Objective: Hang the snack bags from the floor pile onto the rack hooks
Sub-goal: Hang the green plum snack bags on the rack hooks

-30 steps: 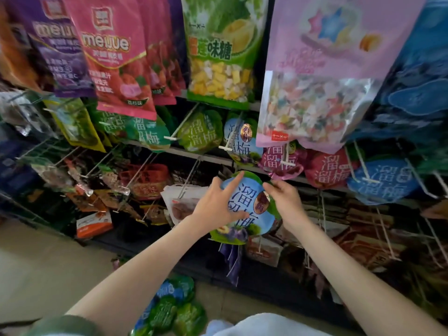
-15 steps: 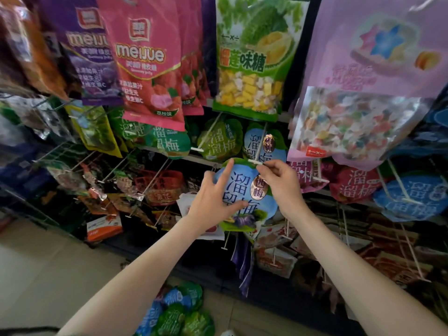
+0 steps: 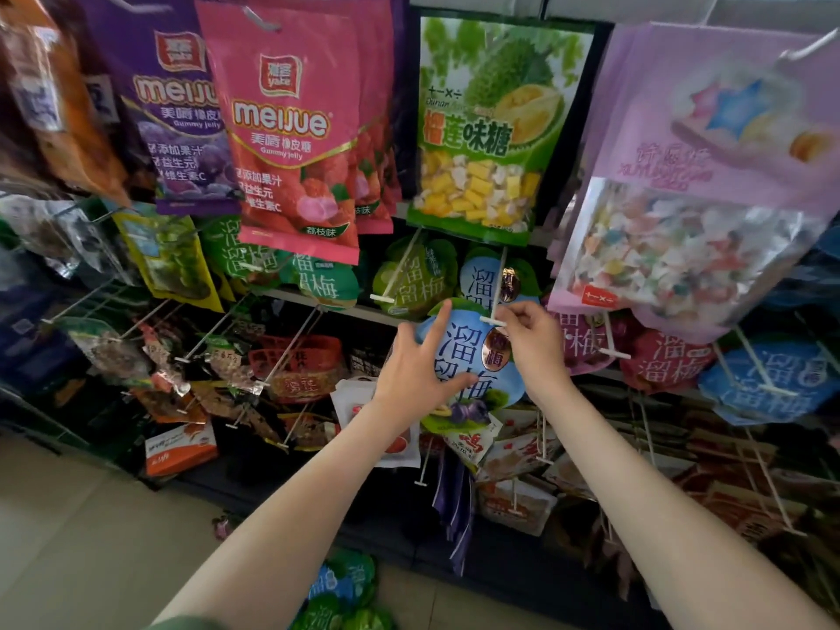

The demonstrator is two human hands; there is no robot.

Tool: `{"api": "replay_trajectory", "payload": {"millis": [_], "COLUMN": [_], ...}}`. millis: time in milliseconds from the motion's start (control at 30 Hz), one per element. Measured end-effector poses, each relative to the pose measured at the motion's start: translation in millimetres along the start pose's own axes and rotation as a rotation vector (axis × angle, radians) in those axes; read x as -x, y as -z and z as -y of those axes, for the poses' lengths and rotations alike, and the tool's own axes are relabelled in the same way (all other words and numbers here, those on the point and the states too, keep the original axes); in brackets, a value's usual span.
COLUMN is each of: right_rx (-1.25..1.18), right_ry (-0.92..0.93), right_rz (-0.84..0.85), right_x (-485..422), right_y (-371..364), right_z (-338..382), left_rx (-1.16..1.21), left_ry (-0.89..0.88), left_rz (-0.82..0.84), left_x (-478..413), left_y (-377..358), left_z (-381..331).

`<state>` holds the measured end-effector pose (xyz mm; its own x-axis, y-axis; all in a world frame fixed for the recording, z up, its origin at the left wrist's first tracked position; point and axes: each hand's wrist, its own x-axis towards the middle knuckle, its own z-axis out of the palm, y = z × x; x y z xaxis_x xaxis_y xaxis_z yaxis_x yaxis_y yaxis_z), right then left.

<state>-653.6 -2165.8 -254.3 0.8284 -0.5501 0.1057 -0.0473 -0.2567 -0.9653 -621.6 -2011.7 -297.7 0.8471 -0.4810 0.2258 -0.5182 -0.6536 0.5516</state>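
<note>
Both hands have risen since the earlier frames, bringing the blue snack bag [image 3: 463, 356] up from below the hook row to the white tip of a hook [image 3: 492, 320]; the view has tilted up with them, so more of the top row shows.

The right hand [image 3: 534, 343] pinches the bag's top edge with curled fingers right at that tip; I cannot tell whether the hang hole is on the hook. The left hand [image 3: 416, 375] lies against the bag's front left side, index finger straight up along the edge and thumb stretched across the lower print; its other fingers bend at the bag's left edge, and I cannot tell whether they reach behind it.

Farther along the same hook hangs another blue bag [image 3: 482, 277]; just left of it a green bag [image 3: 413, 279] hangs on its own hook. Above are a durian candy bag [image 3: 491, 129], a pink gummy bag [image 3: 291, 138] to the left and a lilac candy bag [image 3: 704, 175] to the right.

Near the bottom edge, the floor pile [image 3: 345, 593] of blue and green bags lies on the floor [image 3: 68, 538] between the forearms.
</note>
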Motion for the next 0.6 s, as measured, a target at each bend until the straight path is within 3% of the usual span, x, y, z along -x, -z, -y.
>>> {"api": "replay_trajectory", "payload": {"millis": [100, 200, 300, 433, 600], "right_rx": [0.161, 0.496, 0.728, 0.711, 0.749], "right_ry": [0.054, 0.278, 0.419, 0.278, 0.293], "right_rz": [-0.168, -0.312, -0.213, -0.021, -0.007], "right_x": [-4.3, -0.3, -1.9, -23.0, -54.7], "right_y": [-9.0, -14.5, -23.4, -32.2, -34.5], "right_z": [-9.8, -25.8, -41.3, -42.7, -48.3], "left_rx": [-0.059, -0.084, -0.085, -0.12, -0.161], "left_ry": [-0.003, 0.013, 0.008, 0.021, 0.027], "left_rz": [-0.008, 0.008, 0.024, 0.079, 0.079], "left_x": [-12.8, -30.3, -48.9, -77.9, -108.6], "left_y": [-6.1, -10.3, -15.3, -24.5, -42.9], "left_z": [2.3, 3.4, 6.6, 12.2, 19.0]}}
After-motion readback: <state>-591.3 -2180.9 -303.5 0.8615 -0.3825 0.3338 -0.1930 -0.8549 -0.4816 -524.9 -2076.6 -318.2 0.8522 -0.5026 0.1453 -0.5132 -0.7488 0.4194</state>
